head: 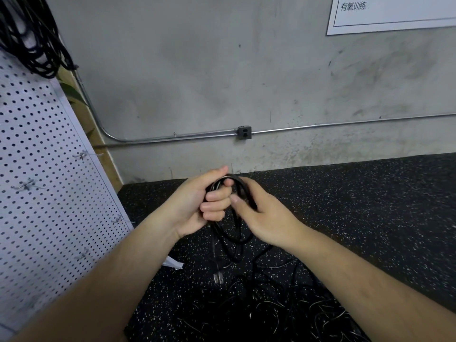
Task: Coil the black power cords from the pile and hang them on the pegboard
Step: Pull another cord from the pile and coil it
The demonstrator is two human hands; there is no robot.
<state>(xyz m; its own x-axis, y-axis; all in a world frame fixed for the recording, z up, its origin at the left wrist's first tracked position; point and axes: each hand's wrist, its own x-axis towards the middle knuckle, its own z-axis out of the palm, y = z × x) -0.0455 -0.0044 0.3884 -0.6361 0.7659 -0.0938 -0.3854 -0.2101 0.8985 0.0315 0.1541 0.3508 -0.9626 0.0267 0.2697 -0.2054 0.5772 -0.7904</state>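
Coiling looked to be the step in hand. The left hand point(207, 201) had its fingers curled round the top of a small coil of cord point(234, 239). The right hand point(269, 218), touching it, pinched the other side of the same loops between thumb and fingers. Below the grip the loops hung free, and one end with its connector point(218, 277) dangled lower. A tail seemed to run on down to the pile point(271, 309), lying straight beneath the hands.

The next move probably called for drawing that tail up into more loops of matching size, the left hand keeping the bundle tight so it could not spring apart. Only then would it go to a hook.

Left of the grip stood the white pegboard point(49, 206), with a bare hook point(27, 186) at about hand height. Hung cords point(32, 40) showed high above that. Under everything lay a black speckled floor point(370, 206). Beyond the grip rose a grey concrete wall point(197, 70), with a conduit point(345, 124) and an outlet box point(244, 132). A white sign point(394, 16) was up to the right.
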